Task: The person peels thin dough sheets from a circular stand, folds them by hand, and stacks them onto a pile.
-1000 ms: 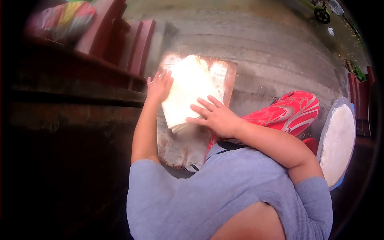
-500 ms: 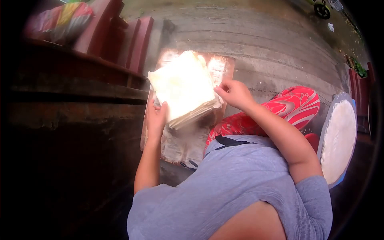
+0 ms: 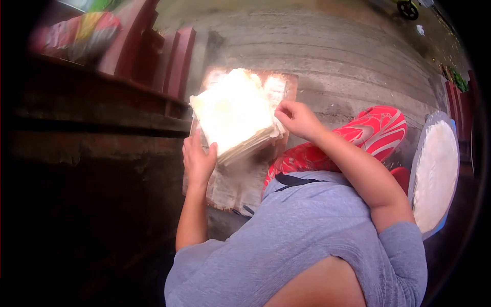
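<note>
A thick stack of thin, pale square sheets, washed out by bright light, lies on a wooden board dusted with white powder. They look like dough wrappers, though glare hides their surface. My left hand is at the stack's near left corner, fingers apart and thumb against the edge. On the opposite side, my right hand has its thumb and index finger drawn together at the right edge of the top sheets. Whatever lies between those fingertips is too small and bright to make out.
To my right stands a round container with a flat white mass inside and a bluish rim. Dark red wooden furniture borders the left, with a colourful bag on it. My knee in red patterned trousers is beside the board.
The view has shifted slightly. My left hand's fingers are a little more spread at the stack's corner. My right hand keeps about the same place at the right edge.
</note>
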`<state>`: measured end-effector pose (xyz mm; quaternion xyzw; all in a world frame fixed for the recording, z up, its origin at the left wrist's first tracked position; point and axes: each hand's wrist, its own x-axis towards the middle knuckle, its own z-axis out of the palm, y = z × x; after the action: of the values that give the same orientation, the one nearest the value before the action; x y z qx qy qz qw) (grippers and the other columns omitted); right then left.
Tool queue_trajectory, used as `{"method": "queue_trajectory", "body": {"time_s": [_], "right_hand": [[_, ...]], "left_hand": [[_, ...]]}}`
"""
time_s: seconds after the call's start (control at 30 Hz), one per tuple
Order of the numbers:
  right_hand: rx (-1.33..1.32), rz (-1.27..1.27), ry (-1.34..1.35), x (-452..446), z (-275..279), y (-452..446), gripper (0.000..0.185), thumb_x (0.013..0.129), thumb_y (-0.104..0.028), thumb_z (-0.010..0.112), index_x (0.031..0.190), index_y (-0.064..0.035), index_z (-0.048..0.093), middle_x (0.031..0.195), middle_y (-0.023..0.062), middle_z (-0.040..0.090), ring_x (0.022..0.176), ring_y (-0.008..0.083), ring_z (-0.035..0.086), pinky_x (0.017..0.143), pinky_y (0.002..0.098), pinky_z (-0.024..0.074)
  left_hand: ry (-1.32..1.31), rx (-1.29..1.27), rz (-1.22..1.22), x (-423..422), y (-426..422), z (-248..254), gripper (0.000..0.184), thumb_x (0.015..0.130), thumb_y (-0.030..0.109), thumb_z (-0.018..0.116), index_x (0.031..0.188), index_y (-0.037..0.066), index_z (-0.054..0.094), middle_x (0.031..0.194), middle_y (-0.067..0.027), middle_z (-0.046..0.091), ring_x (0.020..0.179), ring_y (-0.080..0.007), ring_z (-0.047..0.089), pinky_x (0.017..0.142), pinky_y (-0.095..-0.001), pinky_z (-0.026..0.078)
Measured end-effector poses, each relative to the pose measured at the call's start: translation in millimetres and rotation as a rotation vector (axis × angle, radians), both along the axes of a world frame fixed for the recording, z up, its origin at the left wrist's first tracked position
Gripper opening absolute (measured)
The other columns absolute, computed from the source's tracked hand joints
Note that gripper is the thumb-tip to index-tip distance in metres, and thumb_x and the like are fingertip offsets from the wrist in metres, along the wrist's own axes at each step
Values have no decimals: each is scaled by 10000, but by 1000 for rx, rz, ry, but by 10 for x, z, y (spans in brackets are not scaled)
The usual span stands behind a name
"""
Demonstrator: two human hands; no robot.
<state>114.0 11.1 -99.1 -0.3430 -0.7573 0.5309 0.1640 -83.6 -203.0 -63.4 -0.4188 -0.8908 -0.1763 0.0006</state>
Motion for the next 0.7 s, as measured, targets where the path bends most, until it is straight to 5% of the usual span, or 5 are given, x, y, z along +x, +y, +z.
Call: {"method": "queue_trajectory", "body": {"time_s": [0.03, 0.3, 0.5, 0.57, 0.7], "right_hand": [[-1, -8, 0, 58, 116, -26, 140, 782, -220, 647, 837, -91, 638, 781, 94, 633, 700, 232, 609, 639, 349, 474], [1071, 336, 47, 89, 179, -260, 179, 656, -179, 679, 706, -117, 520, 747, 34, 519, 740, 194, 543, 676, 318, 410], [695, 201, 75, 132, 88, -300, 91, 711, -111, 685, 725, -59, 612, 704, 31, 596, 692, 209, 605, 639, 338, 479], [-36, 73, 124, 134, 65, -315, 89, 773, -68, 691, 800, -1, 638, 700, 49, 644, 588, 179, 613, 555, 318, 491], [-456, 9, 329, 151, -278, -334, 126, 809, -89, 707, 830, 18, 643, 688, 51, 651, 543, 122, 591, 524, 269, 474]], "left_hand": [[23, 20, -75, 26, 74, 142, 463, 794, 148, 643, 1225, 25, 525, 1231, -185, 488, 1120, -369, 461, 925, -461, 409], [-70, -112, -582, 401, 751, -68, 467, 962, 296, 452, 1389, 113, 399, 1464, -122, 346, 1367, -368, 270, 1087, -472, 244], [-38, -288, -564, 429, 743, -279, 525, 984, 411, 351, 1459, 197, 284, 1533, -89, 209, 1410, -347, 160, 1090, -573, 107], [-67, -286, -558, 433, 748, -292, 524, 984, 411, 353, 1460, 203, 284, 1534, -85, 207, 1414, -343, 148, 1090, -576, 89], [-81, -290, -558, 451, 747, -310, 532, 978, 420, 366, 1462, 216, 280, 1539, -79, 198, 1420, -337, 129, 1088, -584, 63]]}}
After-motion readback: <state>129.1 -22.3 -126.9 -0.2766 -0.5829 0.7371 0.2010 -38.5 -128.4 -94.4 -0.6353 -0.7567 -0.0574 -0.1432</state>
